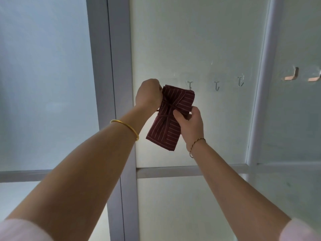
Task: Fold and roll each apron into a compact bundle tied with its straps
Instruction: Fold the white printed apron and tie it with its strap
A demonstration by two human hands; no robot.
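While raised at arm's length before a pale frosted panel point(208, 49), apron bundle point(171, 117) held in mid-air between both hands, long axis tilted, upper end toward the left hand, lower end hanging free below the right. Dark red cloth with thin pale stripes, folded into a compact oblong; straps point(169, 108) wrapped around the middle, cinching it into a waist. Left hand point(150, 95) at the bundle's upper left corner, grip closed in a fist on the cloth edge, fingertips hidden behind the fabric. Right hand point(189, 122) at the bundle's right side by the wrapped waist, grip narrow, thumb pressed on the front face beside the strap crossing, fingers curled behind; whether a strap end is pinched there cannot be told. Gold bangle point(126, 127) on the left forearm; thin cord bracelet point(197, 142) on the right wrist. Pale pink sleeve point(20, 230) at the lower left corner. Behind the bundle, a row of small wire hooks point(216, 86) on the panel, the leftmost just beside the bundle's top right corner. Two copper-toned hooks point(291, 75) further right, beyond a white frame post point(264, 84). Grey frame upright point(111, 84) left of the hands.
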